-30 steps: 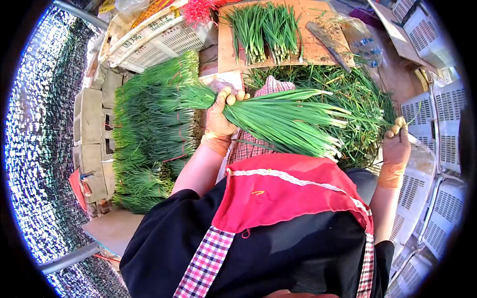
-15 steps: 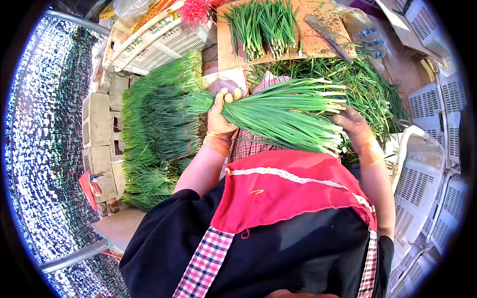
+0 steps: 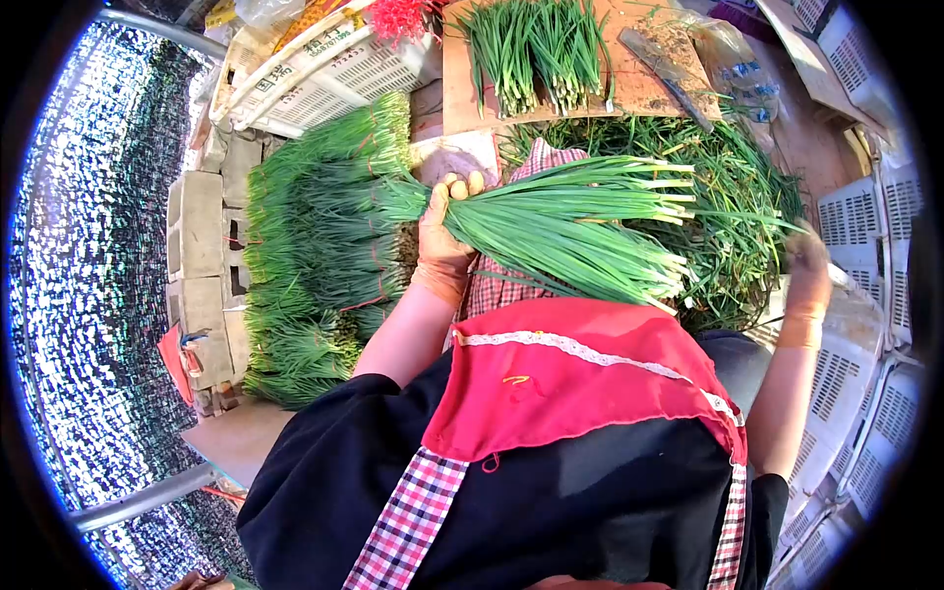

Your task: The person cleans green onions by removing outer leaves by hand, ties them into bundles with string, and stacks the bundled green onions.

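Observation:
My left hand, with an orange band at its wrist, is closed round a bunch of garlic chives. The leaves are gathered in the grip, and their pale stem ends fan out to the right above my lap. Off to the right, my right hand is slightly blurred and holds a thin chive leaf, which trails back toward the bunch's cut ends. Below the bunch lies the red apron that I wear.
Tied chive bundles are stacked at the left beside concrete blocks. Loose chive trimmings lie beyond my lap. A board carries more chives and a long knife. White crates stand at the right.
My right hand has moved from the stem ends out to the right, drawing a thin leaf away. My left hand keeps its grip on the bunch.

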### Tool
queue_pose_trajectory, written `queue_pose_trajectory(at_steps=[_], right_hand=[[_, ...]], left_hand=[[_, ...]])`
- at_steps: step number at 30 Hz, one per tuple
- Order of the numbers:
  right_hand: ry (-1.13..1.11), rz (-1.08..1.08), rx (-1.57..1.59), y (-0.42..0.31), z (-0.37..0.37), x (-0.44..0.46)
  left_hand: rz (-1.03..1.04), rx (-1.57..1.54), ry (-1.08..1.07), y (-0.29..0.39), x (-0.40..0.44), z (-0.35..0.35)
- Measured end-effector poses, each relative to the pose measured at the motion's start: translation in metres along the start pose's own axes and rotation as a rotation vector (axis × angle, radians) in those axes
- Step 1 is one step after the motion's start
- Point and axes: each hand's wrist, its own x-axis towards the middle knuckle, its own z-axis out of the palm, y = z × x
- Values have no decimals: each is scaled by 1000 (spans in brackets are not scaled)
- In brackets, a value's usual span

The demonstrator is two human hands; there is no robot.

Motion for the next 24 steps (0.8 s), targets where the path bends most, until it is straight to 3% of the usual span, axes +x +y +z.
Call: queue_pose_trajectory(at_steps=[2, 4, 5, 7, 8, 10, 12, 13, 14, 16, 19, 20, 21, 24], right_hand=[[509, 95, 286, 40, -79, 30], [266, 78, -523, 49, -88, 19], [65, 225, -992, -6, -19, -18], [-133, -83, -797, 8, 39, -47], [-338, -120, -557, -18, 80, -70], [-720, 254, -270, -42, 128, -83], [-771, 248, -306, -33, 152, -85], [-941, 128, -355, -31, 155, -78], [-933, 248, -325, -25, 161, -78], [-789, 158, -204, -28, 167, -89], [-392, 112, -56, -22, 167, -96], [-298, 95, -60, -15, 155, -91], [-246, -65, -188, -19, 137, -86], [-33, 95, -217, 31, 46, -35]], left_hand=[[31, 44, 4, -1, 0, -1], [24, 22, 6, -1, 4, -2], [7, 19, -32, -1, 4, -1], [-6, 28, -89, -2, 3, 0], [-7, 29, -88, -2, 3, -1], [-26, 19, -74, -1, 3, -4], [-3, 41, -68, 0, 3, -3], [18, 59, -59, 0, 3, -2], [25, 59, -61, 1, 3, 0], [35, 114, -90, 3, 3, 2], [-1, 51, -55, 4, 5, -4], [-6, 50, -57, 6, 7, -8], [-22, 45, -63, 7, 8, -14], [-9, 37, -57, 6, 3, -12]])
